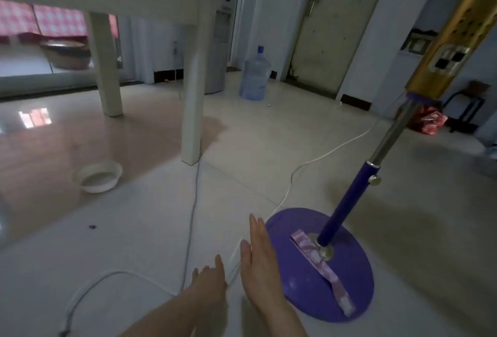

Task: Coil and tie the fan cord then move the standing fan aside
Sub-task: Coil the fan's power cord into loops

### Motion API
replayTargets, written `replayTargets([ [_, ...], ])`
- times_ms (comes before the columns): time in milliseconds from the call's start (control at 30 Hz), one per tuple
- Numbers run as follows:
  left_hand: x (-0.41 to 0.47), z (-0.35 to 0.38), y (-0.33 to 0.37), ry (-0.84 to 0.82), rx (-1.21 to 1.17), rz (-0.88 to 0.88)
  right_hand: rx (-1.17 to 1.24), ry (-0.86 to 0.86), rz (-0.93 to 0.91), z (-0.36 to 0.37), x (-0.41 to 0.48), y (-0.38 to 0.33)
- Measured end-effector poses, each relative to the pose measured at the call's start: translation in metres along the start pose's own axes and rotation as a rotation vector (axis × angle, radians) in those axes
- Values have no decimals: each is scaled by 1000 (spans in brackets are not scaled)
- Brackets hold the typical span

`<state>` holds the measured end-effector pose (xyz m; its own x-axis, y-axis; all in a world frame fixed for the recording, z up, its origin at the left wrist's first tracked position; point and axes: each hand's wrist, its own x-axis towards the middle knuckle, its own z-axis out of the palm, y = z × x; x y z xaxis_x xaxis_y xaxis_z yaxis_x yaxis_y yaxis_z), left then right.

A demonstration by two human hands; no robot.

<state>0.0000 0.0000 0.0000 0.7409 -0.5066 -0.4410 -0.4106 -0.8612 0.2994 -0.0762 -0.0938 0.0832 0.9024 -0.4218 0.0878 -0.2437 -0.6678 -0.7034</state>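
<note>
No writing is showing anywhere. Nearest, the left hand (pixel 208 281) and right hand (pixel 259 258) are reaching out over the floor (pixel 269 143), grips wide, fingers spread, holding nothing. The white cord (pixel 285 199) is running between them. The fan's purple base (pixel 322 264) is lying just beside the right hand, its pole (pixel 349 202) rising beyond.

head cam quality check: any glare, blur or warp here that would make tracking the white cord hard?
Head view: dim indoor light; window glare mirrored on the glossy tile floor at left. Wide-angle warp bends the white table's legs and tilts the purple fan pole. Overall soft; left hand and right hand motion-blurred. Thin white cord is low-contrast against the pale tiles and smears between the hands.
</note>
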Motion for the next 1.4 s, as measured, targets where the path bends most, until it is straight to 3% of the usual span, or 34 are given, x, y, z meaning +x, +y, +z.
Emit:
replayTargets([
  [67,1,2,-1,-15,27,22,12,8,3,-1,1,2],
  [133,3,0,-3,25,-98,59,43,17,12,-3,5,2],
  [267,3,-25,13,243,-626,23,40,22,-14,-12,13,-6],
  [400,4,-81,31,284,-1222,75,71,32,-34,-10,12,-19],
  [567,-13,-151,42,303,-1677,259,44,193,-22,-10,11,-31],
  [633,-26,-166,45,287,-1779,334,66,264,125,-15,14,-43],
  [700,-36,-175,51,246,-1848,399,354,228,359,-25,21,-58],
  [800,-48,-184,59,151,-1943,438,1047,262,559,-46,35,-74],
  [900,-57,-184,64,61,-1866,378,1430,390,592,-62,42,-88],
  [1000,-63,-185,64,55,-1581,354,1568,469,656,-65,41,-97],
  [1100,-69,-192,58,42,-1331,381,1390,509,719,-69,35,-86],
  [1200,-76,-197,47,-88,-1095,421,1144,437,738,-72,33,-67],
  [1300,-79,-197,43,-219,-911,486,911,394,623,-76,33,-54],
  [1400,-75,-196,48,-162,-779,508,821,415,479,-81,36,-46],
])
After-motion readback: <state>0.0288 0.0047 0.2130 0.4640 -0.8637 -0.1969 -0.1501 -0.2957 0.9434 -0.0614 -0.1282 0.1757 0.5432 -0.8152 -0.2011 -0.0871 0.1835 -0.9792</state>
